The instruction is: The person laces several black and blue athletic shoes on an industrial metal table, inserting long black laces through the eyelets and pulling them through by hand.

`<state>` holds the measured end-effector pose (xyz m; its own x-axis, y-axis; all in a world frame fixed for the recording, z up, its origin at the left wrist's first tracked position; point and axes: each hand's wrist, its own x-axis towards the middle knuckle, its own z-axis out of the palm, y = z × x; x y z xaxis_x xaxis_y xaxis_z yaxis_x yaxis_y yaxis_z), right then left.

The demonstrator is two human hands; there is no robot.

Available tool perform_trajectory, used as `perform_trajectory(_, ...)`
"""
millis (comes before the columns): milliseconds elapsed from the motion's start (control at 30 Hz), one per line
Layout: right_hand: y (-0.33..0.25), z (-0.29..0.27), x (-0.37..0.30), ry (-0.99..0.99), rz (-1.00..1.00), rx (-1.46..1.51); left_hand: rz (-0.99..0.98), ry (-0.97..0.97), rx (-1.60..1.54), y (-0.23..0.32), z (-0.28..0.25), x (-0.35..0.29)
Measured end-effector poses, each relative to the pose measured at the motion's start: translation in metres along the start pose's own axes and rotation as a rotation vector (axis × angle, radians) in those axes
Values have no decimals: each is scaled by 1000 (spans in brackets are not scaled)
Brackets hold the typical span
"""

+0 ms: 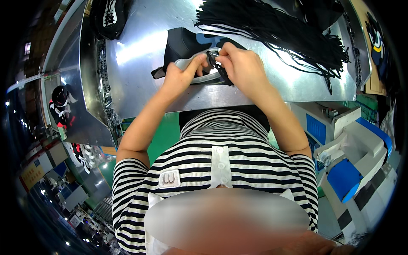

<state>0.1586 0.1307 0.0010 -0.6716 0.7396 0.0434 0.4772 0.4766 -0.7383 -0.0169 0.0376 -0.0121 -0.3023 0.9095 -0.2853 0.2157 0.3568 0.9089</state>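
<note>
A black and grey shoe upper (180, 44) with a blue patch lies on the metal table in front of me. My left hand (180, 77) is closed on the near edge of the upper, thumb and fingers pinched at its grey rim. My right hand (244, 68) pinches a black shoelace (216, 62) at the upper's eyelet edge, close to the left fingertips. The lace's tip and the eyelets under my fingers are partly hidden.
A thick bundle of loose black laces (272, 27) is spread across the far right of the metal table (136, 80). Another black upper with white lacing (109, 15) lies far left. Raised metal edges flank both sides. A white and blue machine (361, 144) stands at the lower right.
</note>
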Motion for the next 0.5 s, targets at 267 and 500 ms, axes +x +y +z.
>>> perform_trajectory(267,-6,8,-3,77,-82,-165,25,-43,71,-4,0,-1)
perform_trajectory(500,0,3,4,-12,-49,-127,-26,-102,230,5,6,-3)
